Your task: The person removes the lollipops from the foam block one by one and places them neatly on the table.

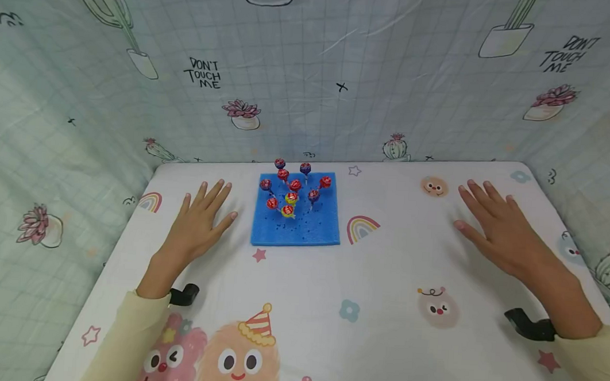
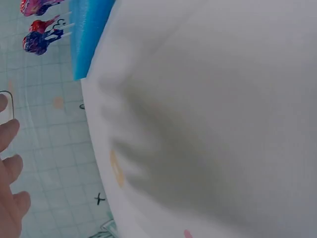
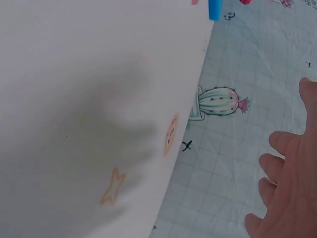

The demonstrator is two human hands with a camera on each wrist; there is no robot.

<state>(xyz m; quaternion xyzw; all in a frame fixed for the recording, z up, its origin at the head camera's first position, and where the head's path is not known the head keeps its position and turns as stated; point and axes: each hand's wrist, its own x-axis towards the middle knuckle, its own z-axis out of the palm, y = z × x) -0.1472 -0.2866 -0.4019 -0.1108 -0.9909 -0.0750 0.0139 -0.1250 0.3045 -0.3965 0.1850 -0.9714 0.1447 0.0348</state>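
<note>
Both arms wear long, soft sleeves in pale yellow, the left sleeve and the right sleeve. Each sleeve ends at the wrist, well behind the fingers. A small black holder sits under each wrist, the left holder and the right holder. The hands are bare, with no rings or gloves.

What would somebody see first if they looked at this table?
Probably the bright blue foam pad in the middle of the table, with a bunch of lollipops standing up in its far half. Next, the two hands lying flat and open: the left hand just beside the pad, the right hand farther off.
</note>
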